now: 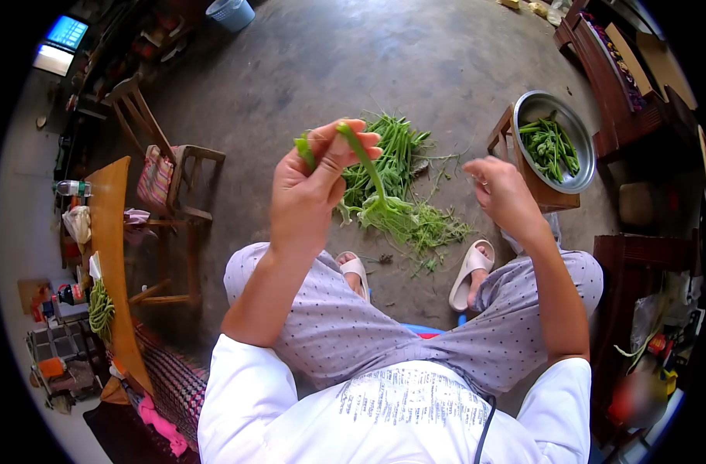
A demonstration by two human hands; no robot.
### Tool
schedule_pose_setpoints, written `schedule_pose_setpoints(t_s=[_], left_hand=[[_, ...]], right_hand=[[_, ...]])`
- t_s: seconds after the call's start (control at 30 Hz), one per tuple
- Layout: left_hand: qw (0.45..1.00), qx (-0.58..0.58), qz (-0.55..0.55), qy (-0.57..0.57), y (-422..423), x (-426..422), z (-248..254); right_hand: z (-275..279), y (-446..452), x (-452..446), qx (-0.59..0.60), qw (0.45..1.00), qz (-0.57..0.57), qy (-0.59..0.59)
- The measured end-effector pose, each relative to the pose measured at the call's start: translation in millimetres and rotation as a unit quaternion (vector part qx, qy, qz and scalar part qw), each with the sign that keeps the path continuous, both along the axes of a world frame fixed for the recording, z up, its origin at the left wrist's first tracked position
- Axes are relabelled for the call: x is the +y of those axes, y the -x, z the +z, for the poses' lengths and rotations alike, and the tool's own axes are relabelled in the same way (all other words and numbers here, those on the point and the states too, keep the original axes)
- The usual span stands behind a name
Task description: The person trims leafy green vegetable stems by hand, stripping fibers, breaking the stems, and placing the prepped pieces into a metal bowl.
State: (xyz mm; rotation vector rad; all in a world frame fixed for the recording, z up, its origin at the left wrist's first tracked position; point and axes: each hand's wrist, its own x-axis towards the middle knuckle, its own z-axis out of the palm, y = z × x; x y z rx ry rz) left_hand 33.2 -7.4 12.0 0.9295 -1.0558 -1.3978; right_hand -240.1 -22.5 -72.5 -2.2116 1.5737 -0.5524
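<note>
My left hand [310,174] is raised in front of me, its thumb and fingers pinched on a green leafy stem [368,164]. The stem hangs down to a pale, wilted-looking leaf [388,216] at its lower end. Another short green piece shows by the left fingers. To the right, clear of the stem, my right hand [506,193] is closed with its fingertips together; whatever it may hold is too small to name. Beyond and below the hands, a heap of green stems [399,143] lies on the floor beside thin green scraps [436,230].
A metal basin [588,147] of green stems rests on a wooden stool [555,199] at right. Left are a wooden chair [194,153] and a table [109,201]. My sandalled feet [473,274] flank the scraps. A blue basket [231,15] stands far back.
</note>
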Motion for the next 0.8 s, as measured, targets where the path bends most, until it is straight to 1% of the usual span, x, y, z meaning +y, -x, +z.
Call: schedule_pose_setpoints(t_s=[0.03, 0.07, 0.13, 0.17, 0.23, 0.3, 0.37, 0.4, 0.47, 0.6, 0.67, 0.8], left_hand=[[1.000, 0.001, 0.001, -0.002, 4.1, 1.8, -2.1], [1.000, -0.021, -0.005, 0.020, 10.5, 3.9, -4.7], [0.998, -0.050, -0.007, 0.042, 19.0, 7.8, -7.6], [0.997, -0.064, -0.008, 0.053, 23.3, 9.6, -9.1], [0.992, -0.093, -0.007, 0.080, 28.2, 12.2, -9.8], [0.991, -0.103, -0.008, 0.088, 32.1, 14.0, -9.2], [0.975, -0.158, 0.000, 0.153, 34.4, 14.2, -10.4], [0.975, -0.159, -0.002, 0.154, 35.2, 14.6, -11.6], [0.958, -0.216, 0.031, 0.187, 36.7, 15.0, -15.0], [0.949, -0.226, 0.039, 0.216, 37.5, 12.5, -16.7], [0.919, -0.290, 0.046, 0.264, 36.2, 13.4, -14.6], [0.901, -0.299, 0.052, 0.309, 35.8, 10.0, -16.6]], right_hand=[[19.1, -11.5, 0.2, -0.134, 0.991, -0.004, 0.000], [38.2, -19.4, 2.4, -0.131, 0.991, -0.003, 0.000], [72.1, -33.5, 12.2, -0.220, 0.975, 0.007, 0.020], [79.0, -39.6, 15.8, -0.219, 0.976, 0.005, 0.020], [87.6, -50.0, 22.1, -0.358, 0.931, 0.041, 0.062], [91.8, -55.8, 25.4, -0.368, 0.928, 0.044, 0.049], [93.7, -59.8, 25.9, -0.384, 0.921, 0.036, 0.052], [93.6, -61.1, 26.1, -0.384, 0.921, 0.035, 0.053], [92.5, -62.7, 26.1, -0.376, 0.924, 0.038, 0.059], [94.2, -63.6, 26.5, -0.378, 0.924, 0.028, 0.054], [95.3, -63.4, 27.5, -0.391, 0.919, 0.025, 0.031], [96.0, -61.7, 27.8, -0.408, 0.912, 0.033, -0.008]])
